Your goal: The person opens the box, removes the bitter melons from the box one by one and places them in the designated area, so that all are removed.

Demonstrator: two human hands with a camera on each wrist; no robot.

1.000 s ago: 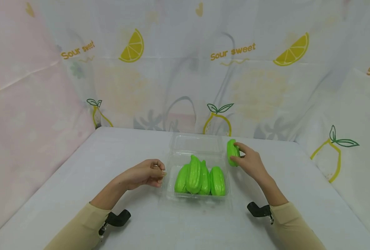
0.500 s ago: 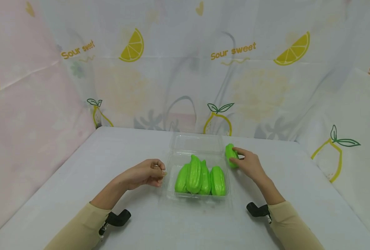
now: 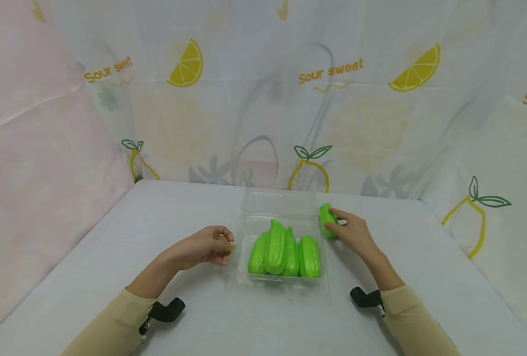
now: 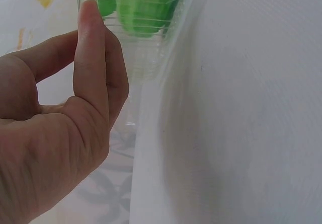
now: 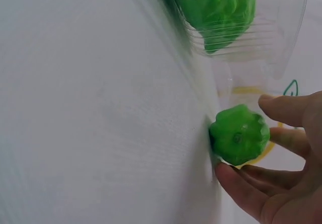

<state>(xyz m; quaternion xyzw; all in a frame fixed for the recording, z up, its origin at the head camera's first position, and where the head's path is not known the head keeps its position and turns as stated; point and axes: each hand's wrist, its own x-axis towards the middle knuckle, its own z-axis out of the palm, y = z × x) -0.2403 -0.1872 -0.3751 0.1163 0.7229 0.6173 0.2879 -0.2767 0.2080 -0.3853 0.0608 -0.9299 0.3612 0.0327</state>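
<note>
Before a lemon-printed fabric backdrop (image 3: 263, 113) lettered "Sour sweet," across a white-covered table (image 3: 245, 329): in the left hand (image 3: 207, 247), pinched between thumb and finger, the left edge of a clear plastic container (image 3: 250, 230), likely to keep so light a box from sliding. In the right hand (image 3: 357, 235), between thumb on one side and curled fingers on the other, a single ribbed green piece (image 3: 326, 220), apparently down on the table, outside the container and just beside its rear right; firmness of grip impossible to tell. Perhaps a sidelong hold to suit a rounded, shiny shape. Inside the container, four more green pieces (image 3: 275, 249), side by side, second from left overlapping its neighbours, probably for want of width. Behind, the lid (image 3: 281, 203), folded back, seemingly for access from above. Farther out, at the forearms, beige sleeves (image 3: 108, 324) and black wrist devices (image 3: 167, 310).
</note>
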